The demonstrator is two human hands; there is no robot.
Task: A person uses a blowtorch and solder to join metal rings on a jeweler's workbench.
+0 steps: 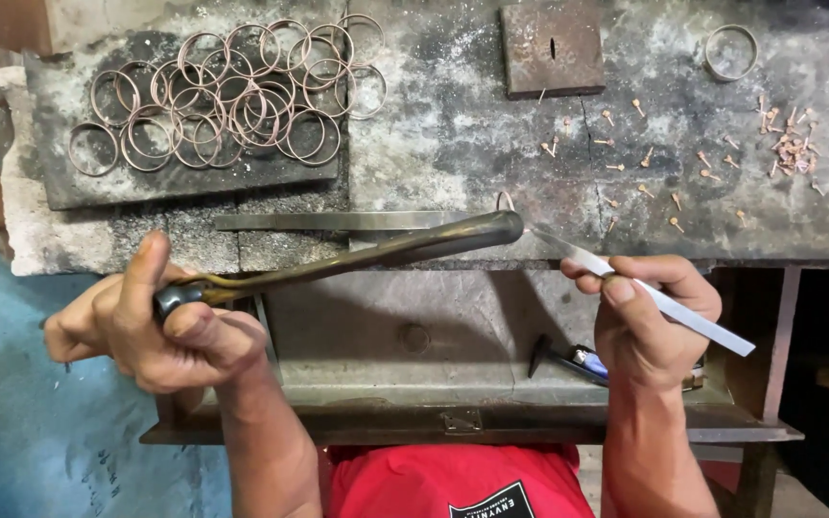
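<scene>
Gripping a dull brass torch [357, 254] in the closed left hand [151, 321], right hand [650, 321] fingers pinching flat steel tweezers [645, 293] over a sooty, pitted table [453, 134], thin copper rings [227, 101] heaped on a charred slab, small copper pins [793, 144] scattered right.

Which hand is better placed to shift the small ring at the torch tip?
Right, probably. The right hand holds tweezers whose tips reach the ring; the left hand grips the torch handle, farther back.

A pile of rings [227, 96] lies on the slab [184, 182] beyond the left hand [151, 321]. Small rivets [712, 144] lie scattered beyond the right hand [650, 321], with a metal block [551, 48] between the two groups.
</scene>
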